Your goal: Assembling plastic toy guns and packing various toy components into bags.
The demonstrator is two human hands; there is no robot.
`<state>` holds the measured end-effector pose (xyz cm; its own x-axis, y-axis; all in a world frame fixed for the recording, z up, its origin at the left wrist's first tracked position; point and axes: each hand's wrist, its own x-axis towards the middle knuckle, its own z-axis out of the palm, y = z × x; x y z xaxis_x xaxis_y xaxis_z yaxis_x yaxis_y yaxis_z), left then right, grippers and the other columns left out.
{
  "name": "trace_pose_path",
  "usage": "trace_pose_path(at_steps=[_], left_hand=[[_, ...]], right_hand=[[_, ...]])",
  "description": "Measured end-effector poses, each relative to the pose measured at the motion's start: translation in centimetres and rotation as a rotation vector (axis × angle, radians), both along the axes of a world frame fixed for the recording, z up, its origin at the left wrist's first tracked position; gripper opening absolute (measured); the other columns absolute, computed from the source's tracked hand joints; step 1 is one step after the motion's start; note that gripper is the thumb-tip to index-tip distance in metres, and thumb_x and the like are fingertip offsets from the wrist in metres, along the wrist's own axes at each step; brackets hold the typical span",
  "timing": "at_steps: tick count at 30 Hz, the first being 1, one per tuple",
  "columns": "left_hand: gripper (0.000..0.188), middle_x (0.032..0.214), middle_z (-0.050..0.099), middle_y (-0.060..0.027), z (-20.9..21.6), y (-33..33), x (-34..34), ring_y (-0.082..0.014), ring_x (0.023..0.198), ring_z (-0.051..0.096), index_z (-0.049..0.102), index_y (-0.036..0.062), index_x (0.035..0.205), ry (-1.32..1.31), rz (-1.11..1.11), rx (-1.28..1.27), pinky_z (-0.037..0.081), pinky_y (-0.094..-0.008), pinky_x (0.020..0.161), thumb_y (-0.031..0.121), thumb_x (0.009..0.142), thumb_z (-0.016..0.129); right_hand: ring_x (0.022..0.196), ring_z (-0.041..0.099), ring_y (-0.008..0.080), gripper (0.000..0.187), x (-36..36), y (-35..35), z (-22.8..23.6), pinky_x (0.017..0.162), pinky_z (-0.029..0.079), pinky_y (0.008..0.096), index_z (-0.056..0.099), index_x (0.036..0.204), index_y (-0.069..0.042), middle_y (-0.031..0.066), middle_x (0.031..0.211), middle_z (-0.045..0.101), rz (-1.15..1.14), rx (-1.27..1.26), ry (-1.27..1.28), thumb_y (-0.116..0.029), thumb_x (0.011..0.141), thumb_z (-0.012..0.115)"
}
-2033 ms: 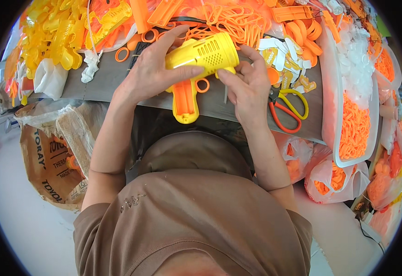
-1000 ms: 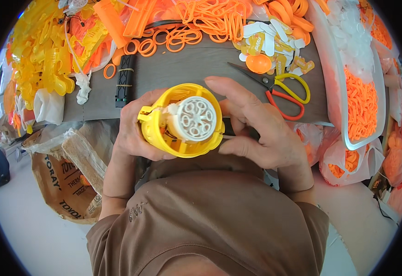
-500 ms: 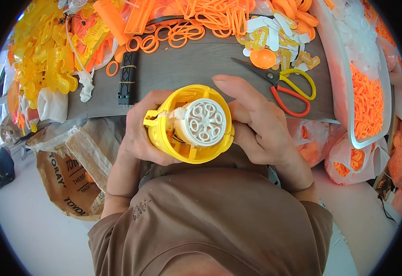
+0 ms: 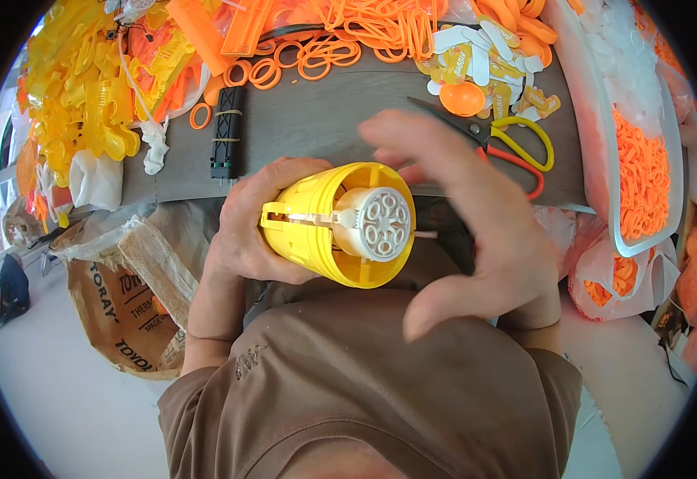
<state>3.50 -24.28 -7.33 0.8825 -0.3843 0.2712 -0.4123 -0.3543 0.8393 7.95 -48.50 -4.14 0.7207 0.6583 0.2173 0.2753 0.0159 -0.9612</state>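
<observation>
My left hand [image 4: 244, 227] is wrapped round a yellow plastic housing [image 4: 296, 249], a ribbed cylinder tilted with its mouth to the right. Inside that mouth sits a white round nozzle [image 4: 384, 223] with several small rings on its face. A thin pale piece pokes out by the housing's right rim. To the right of it, apart from the housing, my right hand [image 4: 492, 231] holds nothing; its thumb and fingers are spread and slightly blurred. Behind the right hand lie scissors [image 4: 552, 156] with one yellow and one red handle, partly hidden by it.
On the grey table [image 4: 316, 112] lies a black banded holder [image 4: 226, 136]. Yellow parts [image 4: 105, 112] pile up at far left, orange loops [image 4: 384, 32] at the back. Labels and an orange cup [image 4: 462, 100] sit back right. A white bin [image 4: 618, 239] of orange pieces stands right.
My right hand has drawn away from the housing's rim and spread its fingers. In my left hand the housing has turned, its mouth now facing more to the right and its slotted side showing.
</observation>
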Motion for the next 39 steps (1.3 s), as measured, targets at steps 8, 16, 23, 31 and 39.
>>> trace_pose_path(at_steps=[8, 16, 23, 31, 39], left_hand=[[0.064, 0.092, 0.062, -0.0156, 0.3, -0.6, 0.1, -0.0268, 0.077, 0.062, 0.053, -0.003, 0.109, -0.077, 0.04, 0.094, 0.049, -0.032, 0.069, 0.016, 0.054, 0.079], [0.061, 0.085, 0.06, -0.014, 1.1, -0.4, 0.8, -0.0261, 0.072, 0.06, 0.056, -0.0038, 0.106, -0.071, 0.029, 0.103, 0.048, -0.0315, 0.065, 0.01, 0.049, 0.074], [0.061, 0.083, 0.061, -0.0142, 2.1, -0.6, 1.2, -0.0262, 0.07, 0.061, 0.057, -0.0036, 0.107, -0.044, 0.076, 0.198, 0.048, -0.0313, 0.064, 0.01, 0.05, 0.073], [0.06, 0.084, 0.062, -0.0161, 3.3, -1.8, 2.7, -0.031, 0.071, 0.062, 0.057, -0.0034, 0.107, -0.133, -0.044, 0.219, 0.05, -0.0347, 0.063, 0.011, 0.051, 0.073], [0.069, 0.102, 0.058, -0.0166, 5.0, -1.8, 3.8, -0.0272, 0.089, 0.06, 0.05, -0.0035, 0.114, -0.317, -0.012, 0.209, 0.048, -0.0348, 0.079, 0.023, 0.059, 0.081]], right_hand=[[0.101, 0.055, 0.0286, 0.084, -1.0, 1.7, -0.4, 0.083, 0.046, 0.0338, 0.04, 0.125, -0.002, 0.0148, 0.114, 0.051, -0.008, -0.11, -0.095, -0.018, 0.056, 0.084], [0.095, 0.056, 0.0282, 0.075, -1.1, 2.0, -1.8, 0.08, 0.046, 0.033, 0.041, 0.123, -0.002, 0.0148, 0.11, 0.052, -0.073, 0.033, -0.2, -0.011, 0.059, 0.08], [0.1, 0.054, 0.0259, 0.073, -0.3, 1.8, -1.7, 0.087, 0.042, 0.0346, 0.041, 0.122, -0.002, 0.0144, 0.11, 0.051, -0.07, 0.011, -0.017, -0.012, 0.061, 0.079], [0.094, 0.052, 0.0216, 0.067, -0.3, 0.9, -1.9, 0.081, 0.042, 0.032, 0.045, 0.116, -0.001, 0.013, 0.104, 0.049, -0.138, -0.067, -0.165, -0.014, 0.06, 0.08], [0.094, 0.051, 0.0199, 0.07, -0.3, 0.3, -2.4, 0.081, 0.042, 0.031, 0.042, 0.117, 0.001, 0.013, 0.108, 0.05, -0.219, 0.086, -0.144, -0.014, 0.06, 0.08]])
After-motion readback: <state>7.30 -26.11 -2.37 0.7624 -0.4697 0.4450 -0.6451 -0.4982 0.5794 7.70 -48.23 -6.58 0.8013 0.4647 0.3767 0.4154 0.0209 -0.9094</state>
